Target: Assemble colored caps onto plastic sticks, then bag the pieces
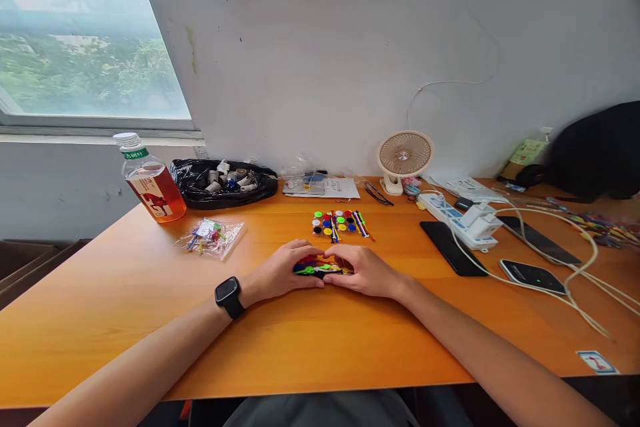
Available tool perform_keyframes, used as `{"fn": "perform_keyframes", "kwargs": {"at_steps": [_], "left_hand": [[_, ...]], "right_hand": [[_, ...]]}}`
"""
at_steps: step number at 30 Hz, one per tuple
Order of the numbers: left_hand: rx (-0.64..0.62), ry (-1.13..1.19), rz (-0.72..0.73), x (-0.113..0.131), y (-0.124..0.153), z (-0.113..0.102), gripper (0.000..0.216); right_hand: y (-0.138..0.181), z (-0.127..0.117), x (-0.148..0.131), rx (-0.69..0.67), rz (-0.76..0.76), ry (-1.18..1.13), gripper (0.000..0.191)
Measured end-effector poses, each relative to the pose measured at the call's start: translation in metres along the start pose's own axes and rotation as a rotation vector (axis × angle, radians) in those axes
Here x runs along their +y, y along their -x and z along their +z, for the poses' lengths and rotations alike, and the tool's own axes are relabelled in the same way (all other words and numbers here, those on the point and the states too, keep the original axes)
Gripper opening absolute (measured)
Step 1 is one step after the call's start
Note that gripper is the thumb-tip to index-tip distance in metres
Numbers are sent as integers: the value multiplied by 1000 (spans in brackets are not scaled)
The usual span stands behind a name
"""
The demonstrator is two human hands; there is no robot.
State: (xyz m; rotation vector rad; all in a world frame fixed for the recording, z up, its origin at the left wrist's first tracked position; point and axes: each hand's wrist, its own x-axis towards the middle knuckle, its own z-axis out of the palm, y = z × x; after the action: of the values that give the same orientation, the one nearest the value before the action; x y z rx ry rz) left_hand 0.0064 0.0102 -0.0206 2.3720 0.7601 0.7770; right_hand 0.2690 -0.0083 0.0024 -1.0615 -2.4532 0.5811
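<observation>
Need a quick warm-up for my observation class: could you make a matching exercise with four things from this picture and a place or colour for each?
1. Multicoloured pieces
2. Watch
3. Fan
4. Bottle of amber drink

A. Beige
B. Between the left hand and the right hand
C. Nearest the window
D. Black, with a strap

Pairs: 1-B, 2-D, 3-A, 4-C.
</observation>
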Motion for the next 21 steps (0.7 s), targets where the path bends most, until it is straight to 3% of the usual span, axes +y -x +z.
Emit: {"fn": "perform_keyframes", "kwargs": {"at_steps": [12,17,21], "left_hand": [[112,-55,94,14,-1,-2,34],[-10,-105,79,15,-1,-3,38],[-5,-74,73,13,-1,-1,30]], "right_hand": [[1,-2,-8,86,-88,4,26],[2,-6,-7,17,-69,76,29],[3,-3,-6,3,-97,-11,20]]}}
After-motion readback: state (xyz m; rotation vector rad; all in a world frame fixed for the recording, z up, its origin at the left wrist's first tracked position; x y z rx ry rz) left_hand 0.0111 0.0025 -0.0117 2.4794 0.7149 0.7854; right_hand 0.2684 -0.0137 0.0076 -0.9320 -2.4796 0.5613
